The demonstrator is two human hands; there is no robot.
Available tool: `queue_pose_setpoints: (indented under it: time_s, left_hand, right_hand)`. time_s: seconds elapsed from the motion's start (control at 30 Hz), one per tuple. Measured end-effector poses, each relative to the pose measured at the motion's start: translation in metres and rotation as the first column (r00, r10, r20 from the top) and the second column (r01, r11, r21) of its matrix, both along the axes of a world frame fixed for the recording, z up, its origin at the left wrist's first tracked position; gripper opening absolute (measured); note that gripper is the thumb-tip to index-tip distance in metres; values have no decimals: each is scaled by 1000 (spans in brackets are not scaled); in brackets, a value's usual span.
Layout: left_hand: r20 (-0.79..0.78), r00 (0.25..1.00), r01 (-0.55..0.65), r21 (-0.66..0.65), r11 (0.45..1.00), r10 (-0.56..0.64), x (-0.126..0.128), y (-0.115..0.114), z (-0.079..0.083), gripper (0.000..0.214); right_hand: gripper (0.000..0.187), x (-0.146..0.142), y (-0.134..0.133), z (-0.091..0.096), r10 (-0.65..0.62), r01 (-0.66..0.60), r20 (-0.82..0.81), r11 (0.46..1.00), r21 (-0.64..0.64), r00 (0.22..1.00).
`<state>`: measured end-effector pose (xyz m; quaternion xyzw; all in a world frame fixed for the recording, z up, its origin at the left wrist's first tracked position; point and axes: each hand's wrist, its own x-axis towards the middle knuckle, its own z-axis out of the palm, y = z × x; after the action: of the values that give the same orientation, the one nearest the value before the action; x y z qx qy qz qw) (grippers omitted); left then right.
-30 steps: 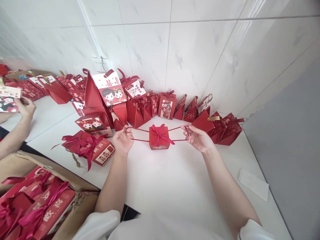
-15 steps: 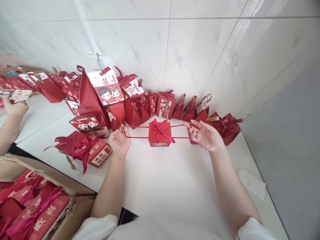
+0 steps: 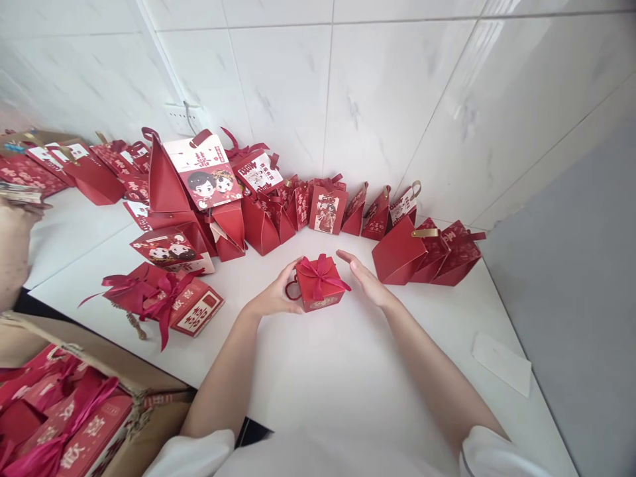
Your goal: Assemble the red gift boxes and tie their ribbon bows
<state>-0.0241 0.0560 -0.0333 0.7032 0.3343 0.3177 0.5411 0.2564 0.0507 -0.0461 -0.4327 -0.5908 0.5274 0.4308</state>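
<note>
A small red gift box (image 3: 322, 295) with a bow of crimson ribbon (image 3: 320, 270) on its lid sits on the white table in front of me. My left hand (image 3: 278, 291) grips its left side, thumb at the near corner and fingers at the far one. Between thumb and fingers a dark red cord loop (image 3: 292, 289) sticks out from the box. My right hand (image 3: 366, 277) is open just right of the box, fingers straight, a small gap between them and the box.
Red gift boxes (image 3: 328, 209) line the tiled wall, stacked higher on the left. Two larger ribboned boxes (image 3: 196, 308) lie at left. A cardboard carton (image 3: 159, 424) of red boxes stands front left. A white paper piece (image 3: 501, 364) lies right. Another person's hand (image 3: 14, 225) shows far left.
Both hands have moved inward from the stretched cords to the box's sides. The right hand has let go of the cord. The box has turned slightly and shifted nearer me.
</note>
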Motion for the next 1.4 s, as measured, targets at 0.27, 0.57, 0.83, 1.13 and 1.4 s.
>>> queue_pose_setpoints:
  time_s: [0.27,0.57,0.83,1.13,1.4]
  left_hand:
    - [79,945,-317,-20,948,318,-16,18,-7,78]
    - [205,887,-386,-162,908,414,-4,12,-4,51]
    - [258,825,-472,-174,864,503,4,16,-3,41]
    - [-126,783,-570,248,783,609,34,-4,38,70]
    - [-339,729,-544,239,804,594,50,-12,54,104]
  right_hand:
    - [65,-3,14,-33,-148,133,-169,986,-100,974]
    - [49,-16,3,-40,-141,142,-44,990,11,989]
    - [44,-13,1,-40,-87,87,7,995,47,996]
    - [44,-10,5,-46,-143,142,4,988,52,990]
    - [40,-10,4,-45,-129,126,41,990,58,991]
